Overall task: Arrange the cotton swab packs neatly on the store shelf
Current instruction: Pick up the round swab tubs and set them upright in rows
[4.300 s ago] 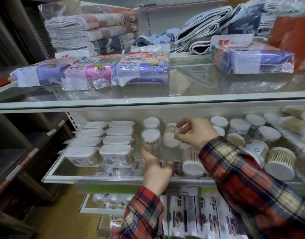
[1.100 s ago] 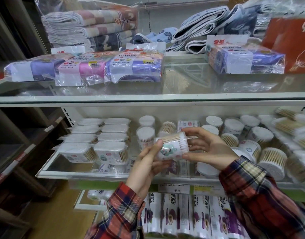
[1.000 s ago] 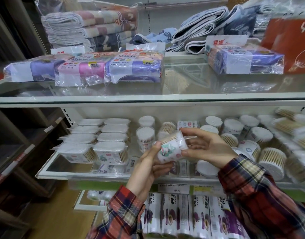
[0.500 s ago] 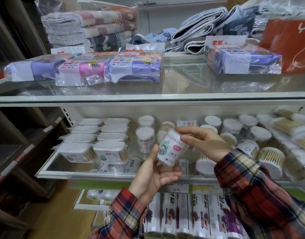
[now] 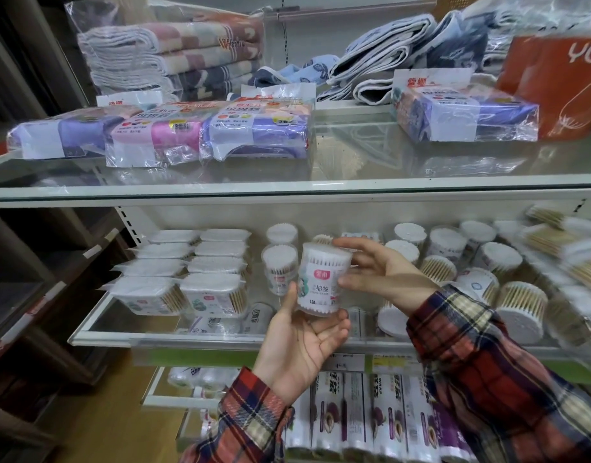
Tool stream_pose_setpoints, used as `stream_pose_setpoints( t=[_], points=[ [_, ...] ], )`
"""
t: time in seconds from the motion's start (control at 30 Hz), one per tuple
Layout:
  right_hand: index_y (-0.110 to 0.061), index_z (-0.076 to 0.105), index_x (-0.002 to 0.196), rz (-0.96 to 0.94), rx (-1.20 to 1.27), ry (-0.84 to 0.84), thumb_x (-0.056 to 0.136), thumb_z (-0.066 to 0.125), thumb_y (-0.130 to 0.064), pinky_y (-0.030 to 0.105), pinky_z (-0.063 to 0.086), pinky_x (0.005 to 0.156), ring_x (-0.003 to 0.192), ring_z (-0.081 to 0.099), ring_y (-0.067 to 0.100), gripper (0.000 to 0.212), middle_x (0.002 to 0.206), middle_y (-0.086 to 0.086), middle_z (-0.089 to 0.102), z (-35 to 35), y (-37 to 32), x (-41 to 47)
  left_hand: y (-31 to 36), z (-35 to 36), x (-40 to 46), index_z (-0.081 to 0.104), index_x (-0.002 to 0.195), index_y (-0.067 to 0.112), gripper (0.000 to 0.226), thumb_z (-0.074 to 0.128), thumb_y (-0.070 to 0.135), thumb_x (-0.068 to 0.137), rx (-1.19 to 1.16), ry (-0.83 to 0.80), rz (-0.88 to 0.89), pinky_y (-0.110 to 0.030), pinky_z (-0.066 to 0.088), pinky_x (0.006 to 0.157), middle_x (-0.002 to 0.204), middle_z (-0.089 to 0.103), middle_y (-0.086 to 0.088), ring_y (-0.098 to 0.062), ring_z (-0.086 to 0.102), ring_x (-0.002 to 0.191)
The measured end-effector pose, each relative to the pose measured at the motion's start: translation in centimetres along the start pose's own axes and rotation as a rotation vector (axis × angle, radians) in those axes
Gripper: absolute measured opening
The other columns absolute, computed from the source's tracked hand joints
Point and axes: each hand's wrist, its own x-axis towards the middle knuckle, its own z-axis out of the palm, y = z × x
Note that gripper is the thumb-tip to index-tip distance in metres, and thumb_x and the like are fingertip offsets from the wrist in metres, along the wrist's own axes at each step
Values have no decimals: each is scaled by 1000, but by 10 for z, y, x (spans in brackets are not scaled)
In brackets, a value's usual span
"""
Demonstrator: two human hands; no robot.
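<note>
Glass shelf (image 5: 194,335) behind; left hand (image 5: 301,345), right hand (image 5: 381,275) grip upright swab tub (image 5: 322,282), label "棉签", "150".

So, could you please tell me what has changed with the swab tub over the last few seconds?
The round cotton swab tub was lifted off the middle shelf, held on its side between both hands, then turned upright with its label facing the camera. The left hand now supports its base and the right hand steadies its side. The flat packs and other tubs stayed put.

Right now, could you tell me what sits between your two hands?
In the head view, an upright swab tub sits between the left hand and right hand.
</note>
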Motion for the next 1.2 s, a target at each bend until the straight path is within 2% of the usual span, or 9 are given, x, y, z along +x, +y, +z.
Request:
stream_pose_setpoints(
  t=[0.1, 0.23, 0.37, 0.47, 0.57, 0.73, 0.87, 1.0, 1.2],
  points=[
    [-22, 55, 120, 15, 13, 18, 69, 76, 2, 23, 54, 81, 97, 68, 14, 60, 110, 4, 69, 6, 6, 3, -2, -3, -1, 52, 130, -1, 68, 44, 54, 92, -42, -15, 7, -31, 61, 62, 96, 65, -28, -30, 67, 73],
    [-24, 53, 122, 34, 12, 27, 70, 77, 0, 26, 56, 81, 100, 68, 17, 62, 107, 3, 71, 16, 10, 7, 1, -8, -4, 55, 125, 0, 67, 37, 56, 94, 12, 0, -16, -32, 60, 65, 110, 65, -33, -34, 71, 83],
    [-22, 49, 130, 53, -17, 57, 69, 80, -5, 29, 55, 86, 101, 67, 14, 70, 109, 0, 70, 23, 9, 12, 11, -20, -7, 58, 122, 11, 60, 28, 55, 96, 328, 136, 147, -31, 59, 67, 110, 70, -21, -30, 70, 92],
    [-21, 46, 134, 59, -51, 94, 67, 82, -9, 33, 51, 94, 107, 63, 14, 77, 118, -1, 65, 29, 11, 15, 18, -28, -18, 61, 118, 21, 40, 34, 43, 98, 643, 269, 316, -35, 55, 82, 103, 74, -3, -20, 69, 95],
    [-20, 47, 133, 83, -84, 114, 66, 83, -11, 34, 48, 99, 111, 60, 12, 77, 124, -1, 60, 37, 19, 18, 23, -32, -25, 58, 124, 26, 30, 40, 26, 100, 784, 336, 431, -32, 49, 92, 113, 70, 7, -11, 64, 106],
    [-21, 50, 124, 118, -113, 95, 63, 86, -12, 31, 47, 100, 110, 59, 9, 71, 123, -3, 61, 50, 38, 24, 28, -33, -28, 63, 115, 22, 38, 42, 0, 93, 772, 356, 393, -15, 44, 76, 108, 68, 10, -1, 63, 100],
    [-33, 48, 118, 84, -200, 110, 65, 85, -13, 23, 47, 94, 110, 57, 7, 67, 116, -13, 56, 62, 48, 26, 30, -38, -24, 55, 118, 25, 45, 39, -7, 90, 860, 330, 325, -5, 45, 65, 101, 63, 17, 8, 56, 96],
    [-45, 47, 108, 52, -221, 140, 65, 85, -11, 22, 50, 91, 108, 57, 6, 66, 109, -22, 56, 70, 57, 26, 31, -42, -20, 55, 122, 24, 47, 41, -6, 89, 896, 329, 308, -10, 43, 72, 113, 63, 9, 4, 55, 103],
    [-35, 49, 120, 30, -341, 182, 64, 86, -16, 27, 47, 97, 111, 54, 4, 69, 115, -17, 57, 73, 61, 28, 33, -45, -18, 52, 134, 17, 47, 42, 1, 91, 918, 349, 286, -17, 41, 87, 128, 60, 1, -8, 53, 115]
  ],
)
